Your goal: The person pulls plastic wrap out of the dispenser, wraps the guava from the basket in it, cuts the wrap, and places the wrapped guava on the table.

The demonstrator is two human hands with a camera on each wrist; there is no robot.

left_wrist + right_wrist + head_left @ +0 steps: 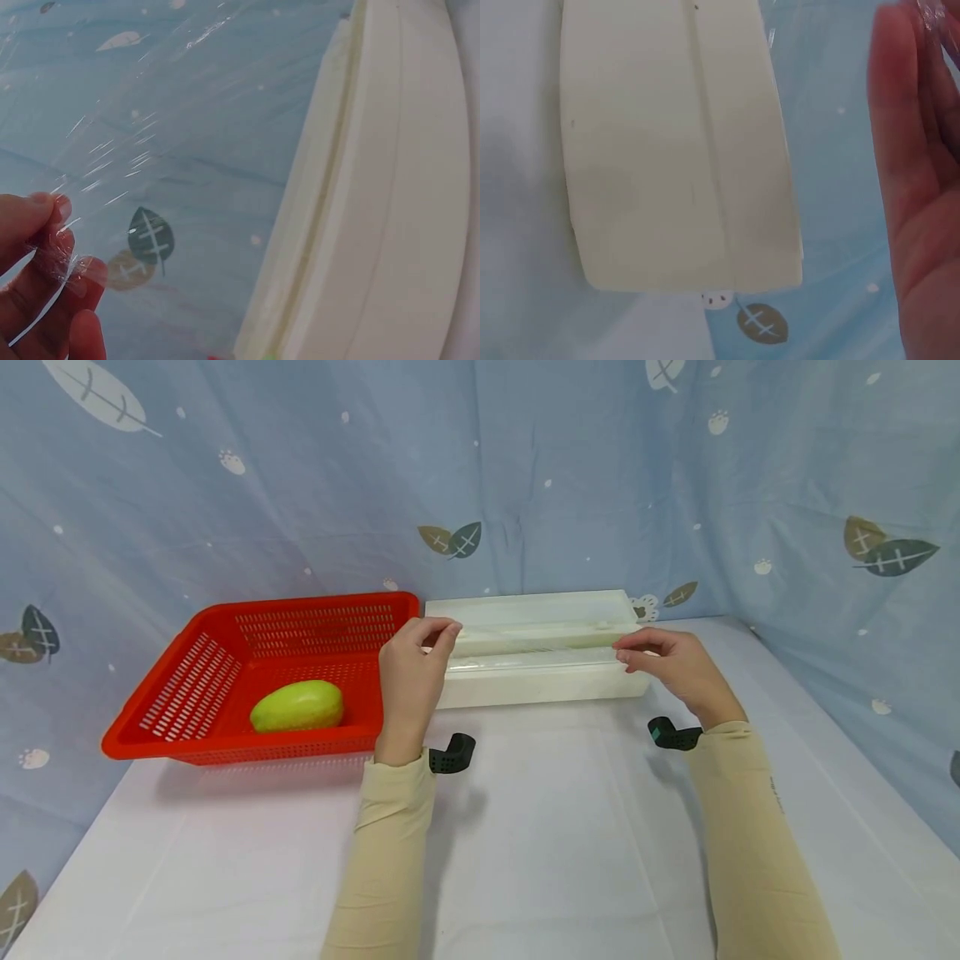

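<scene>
A sheet of clear plastic wrap (150, 142) stretches up from a long white dispenser box (540, 685) at the back of the table. My left hand (414, 685) pinches one corner of the wrap between thumb and fingers, above the box's left end. At the other end, my right hand (678, 670) pinches the opposite corner; bunched film shows at its fingertips in the right wrist view. The box's lid (532, 608) is tilted up behind, and a pale roll lies inside.
Left of the box stands a red plastic basket (217, 747) holding a yellow-green oval fruit (298, 706). A white cloth covers the table (555, 827). Behind it hangs a blue curtain (555, 468) with leaf prints. A black wrist mount (452, 755) sits on each wrist.
</scene>
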